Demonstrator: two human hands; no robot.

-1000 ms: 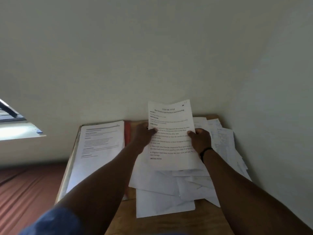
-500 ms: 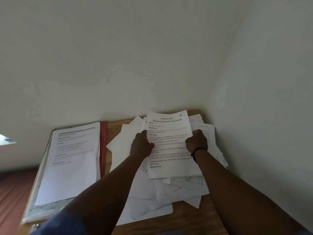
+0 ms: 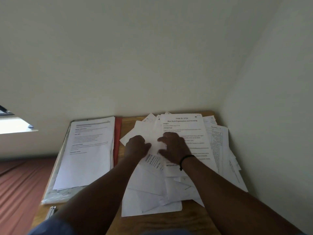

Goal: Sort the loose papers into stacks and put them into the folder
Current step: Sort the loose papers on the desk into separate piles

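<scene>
Wooden table (image 3: 199,219) set into a corner of pale walls; reddish floor to the left.

Change from half a second ago: the printed sheet headed "TASK ID 2723" (image 3: 184,126), then lifted and gripped at both side edges, now lies flat on top of the loose papers (image 3: 152,197). Both hands have left its edges and come together over the pile. The view has also swung slightly, so a bright window shows again at the far left.

Left hand (image 3: 137,147): fingers curled, pinching the edge of a sheet in the pile. Right hand (image 3: 174,148): fingers bent and spread, tips pressing down on the papers just beside the left; black band at its wrist.

The folder (image 3: 117,141) lies open on the table's left side, its red edge showing. A neat stack (image 3: 88,155) of printed pages rests in it, well apart from the scattered pile on the right.
</scene>
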